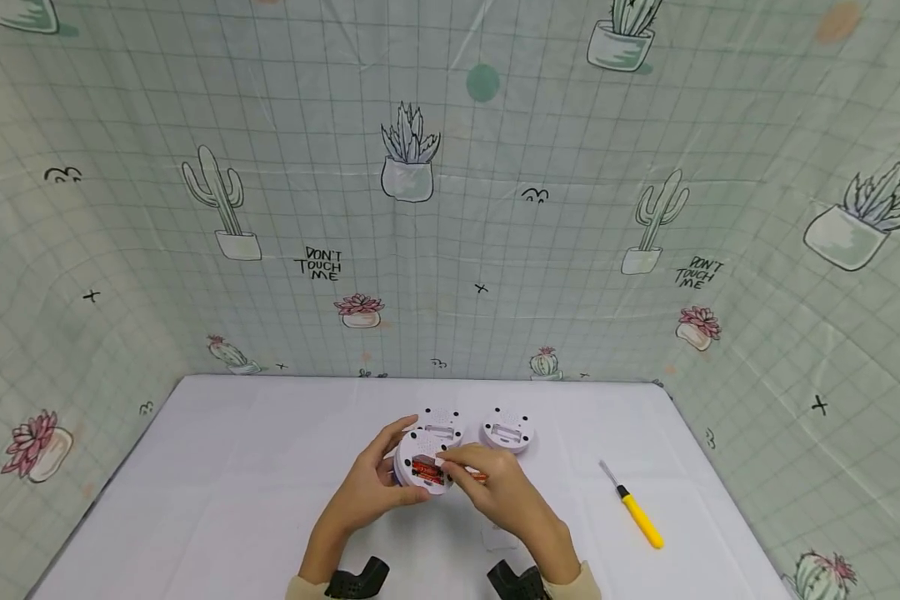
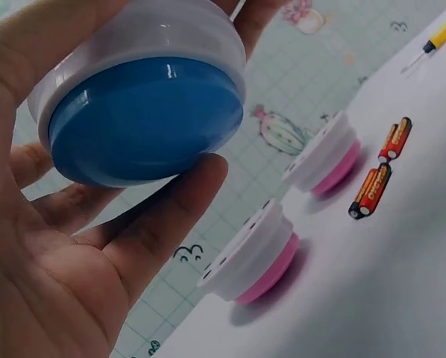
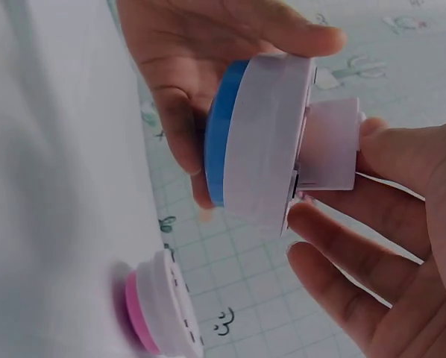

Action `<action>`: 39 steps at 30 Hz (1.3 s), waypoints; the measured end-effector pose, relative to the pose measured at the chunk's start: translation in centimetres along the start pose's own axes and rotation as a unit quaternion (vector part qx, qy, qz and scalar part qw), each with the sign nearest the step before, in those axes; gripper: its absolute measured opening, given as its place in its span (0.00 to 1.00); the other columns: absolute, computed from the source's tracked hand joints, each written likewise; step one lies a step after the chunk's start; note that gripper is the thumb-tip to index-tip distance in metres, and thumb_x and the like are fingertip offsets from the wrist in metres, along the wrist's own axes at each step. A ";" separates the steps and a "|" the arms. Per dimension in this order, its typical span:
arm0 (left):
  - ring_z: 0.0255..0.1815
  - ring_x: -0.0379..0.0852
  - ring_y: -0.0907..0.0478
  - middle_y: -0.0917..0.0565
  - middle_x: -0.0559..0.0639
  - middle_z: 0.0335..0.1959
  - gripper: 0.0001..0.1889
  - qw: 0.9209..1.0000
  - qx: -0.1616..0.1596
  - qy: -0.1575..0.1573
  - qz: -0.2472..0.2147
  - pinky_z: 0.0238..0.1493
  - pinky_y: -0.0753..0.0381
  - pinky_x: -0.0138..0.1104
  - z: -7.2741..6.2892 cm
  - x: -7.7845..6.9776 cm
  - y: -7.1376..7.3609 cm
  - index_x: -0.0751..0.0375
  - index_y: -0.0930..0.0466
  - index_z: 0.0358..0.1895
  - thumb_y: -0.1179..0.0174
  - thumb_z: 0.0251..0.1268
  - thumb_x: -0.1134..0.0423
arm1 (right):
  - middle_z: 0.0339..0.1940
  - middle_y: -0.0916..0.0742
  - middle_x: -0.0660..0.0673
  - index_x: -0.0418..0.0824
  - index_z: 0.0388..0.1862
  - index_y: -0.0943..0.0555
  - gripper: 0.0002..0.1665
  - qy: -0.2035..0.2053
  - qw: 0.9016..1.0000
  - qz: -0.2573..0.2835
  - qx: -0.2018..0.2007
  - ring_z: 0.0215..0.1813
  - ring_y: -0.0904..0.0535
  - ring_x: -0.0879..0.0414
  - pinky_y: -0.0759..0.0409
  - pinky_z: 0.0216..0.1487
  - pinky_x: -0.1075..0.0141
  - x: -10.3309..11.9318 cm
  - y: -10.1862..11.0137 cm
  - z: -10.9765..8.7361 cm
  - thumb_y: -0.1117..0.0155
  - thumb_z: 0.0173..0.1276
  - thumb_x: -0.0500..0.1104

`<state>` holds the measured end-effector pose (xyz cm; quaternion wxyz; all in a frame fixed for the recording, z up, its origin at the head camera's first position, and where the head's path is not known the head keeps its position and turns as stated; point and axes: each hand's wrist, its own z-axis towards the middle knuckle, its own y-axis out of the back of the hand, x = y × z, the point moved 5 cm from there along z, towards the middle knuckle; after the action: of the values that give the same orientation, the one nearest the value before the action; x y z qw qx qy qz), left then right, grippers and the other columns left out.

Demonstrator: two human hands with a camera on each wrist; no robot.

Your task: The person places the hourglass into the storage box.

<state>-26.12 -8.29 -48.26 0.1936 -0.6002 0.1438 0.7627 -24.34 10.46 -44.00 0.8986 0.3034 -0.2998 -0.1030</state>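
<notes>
My left hand (image 1: pixel 375 487) grips a round white device with a blue dome (image 2: pixel 148 123), its fingers spread around the rim. The device's underside (image 1: pixel 414 444) faces up, and red batteries (image 1: pixel 427 472) lie in its uncovered compartment. My right hand (image 1: pixel 502 487) pinches a small white battery cover (image 3: pixel 333 145) between thumb and fingers. In the right wrist view the cover stands out from the device's underside at the compartment. Whether it is seated there I cannot tell.
Two similar white devices with pink domes, one behind the held device (image 1: pixel 442 417) and another to its right (image 1: pixel 506 429), sit dome down. Several loose batteries (image 2: pixel 371 192) lie near them. A yellow-handled screwdriver (image 1: pixel 641 517) lies at right, and a pale flat piece (image 1: pixel 500 537) near the front.
</notes>
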 end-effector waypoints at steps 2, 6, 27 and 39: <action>0.57 0.41 0.17 0.37 0.70 0.75 0.48 1.000 0.003 0.007 0.009 0.49 0.13 0.35 0.0 0.0 -0.1 0.56 0.41 0.79 0.24 0.56 0.70 | 0.42 0.08 0.46 0.38 0.47 0.11 0.09 -0.010 1.000 0.006 -0.005 0.45 0.11 0.56 0.16 0.47 0.71 -0.3 0.0 -0.1 0.31 0.69 0.33; 0.54 0.42 0.15 0.37 0.70 0.74 0.45 1.000 0.006 0.016 0.024 0.48 0.13 0.34 0.0 0.1 -0.2 0.59 0.39 0.77 0.24 0.56 0.69 | 0.42 0.08 0.45 0.38 0.47 0.11 0.09 -0.033 0.999 0.016 -0.003 0.45 0.11 0.56 0.14 0.46 0.67 -0.7 0.2 -0.3 0.33 0.71 0.34; 0.52 0.40 0.16 0.34 0.71 0.72 0.46 0.996 -0.053 0.001 0.067 0.49 0.16 0.28 -0.6 -0.7 1.7 0.62 0.37 0.76 0.23 0.53 0.72 | 0.39 0.08 0.40 0.35 0.45 0.15 0.06 -0.142 0.987 0.066 -0.020 0.36 0.10 0.57 0.13 0.41 0.68 -4.0 3.6 -2.5 0.36 0.72 0.29; 0.52 0.41 0.16 0.35 0.70 0.73 0.45 0.995 -0.061 -0.002 0.073 0.49 0.16 0.27 -0.8 -1.0 2.0 0.62 0.37 0.75 0.24 0.53 0.74 | 0.37 0.09 0.43 0.37 0.47 0.15 0.10 -0.179 0.979 0.035 0.089 0.35 0.18 0.66 0.16 0.37 0.69 -5.2 1.4 -4.7 0.38 0.70 0.29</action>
<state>-26.20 -10.54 -47.48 0.1004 -0.5974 0.1403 0.7832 -25.71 15.79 -48.58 0.8030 0.3479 -0.4740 -0.0973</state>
